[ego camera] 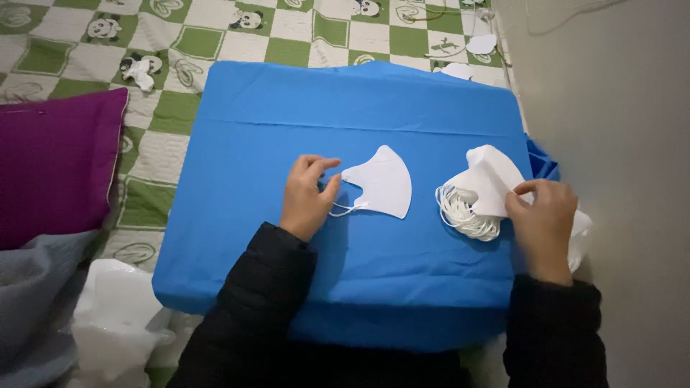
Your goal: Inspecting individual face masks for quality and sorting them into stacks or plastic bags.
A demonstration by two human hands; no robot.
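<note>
Plainly, the left hand [307, 195] had its thumb and forefinger pinched together on the ear loop [343, 209] of a single white face mask [382, 182], which lay flat near the middle of the blue cloth-covered board [251, 144]. The right hand [543, 215] was clamped on the top of a stack of white masks [489, 176] at the board's right edge, close to the grey wall [611, 108], with their loops [460, 212] spilling out in a loose tangle on the side toward the single mask.

That tangle looked like the main risk — lifting one mask from the stack could drag neighbours along by their snagged loops and pull the pile apart. The stack also sat right at the board's edge, partly over it, so a tug to the right might tip masks into the gap by the wall. The thin loop under the left fingers could stretch or tear off if pulled hard.

As for containers — the only one was a white plastic bag [115, 316] at the lower left beside the board; what it held could not be made out. A purple cushion [57, 165] lay on the green checked quilt [287, 29] further left, well apart from both hands.
</note>
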